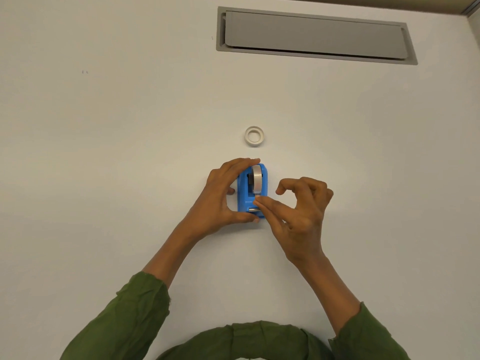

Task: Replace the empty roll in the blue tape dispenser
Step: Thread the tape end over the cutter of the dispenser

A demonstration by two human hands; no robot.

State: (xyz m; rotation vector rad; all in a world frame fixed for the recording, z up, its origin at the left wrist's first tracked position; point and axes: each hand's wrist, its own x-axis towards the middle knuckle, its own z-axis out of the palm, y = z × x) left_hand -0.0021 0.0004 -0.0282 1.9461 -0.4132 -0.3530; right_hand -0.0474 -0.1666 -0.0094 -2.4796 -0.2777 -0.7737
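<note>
While both hands are on it, status as follows.

dispenser [251, 196]: blue, standing on the white desk [104, 152], centre of view, cutter end toward the person.

new roll [256, 181]: already seated in the dispenser cradle, upright; looks full.

old core [254, 136]: bare white ring lying flat on the desk, just beyond the dispenser, not touching it. Swap itself looks done.

left hand [223, 196]: clasped around the dispenser's left side, fingers over the far end, thumb at the near end. Steadying it.

right hand [298, 209]: thumb and a fingertip pinched together just above the cutter; probably on the tape's free end, but the strip is too thin to see. Other fingers curled, loose.

step: likely drawing the tape end down to the cutter.

handling: dispenser is small rigid plastic, probably light, so it would slide on the smooth desk without the left hand's brace. Grip by the side walls, clear of the serrated blade. Tape is thin, sticky, limp; hold only the very tip, keep it taut so it doesn't fold onto itself.

slot [314, 36]: grey cable flap at the desk's far edge, irrelevant.
</note>
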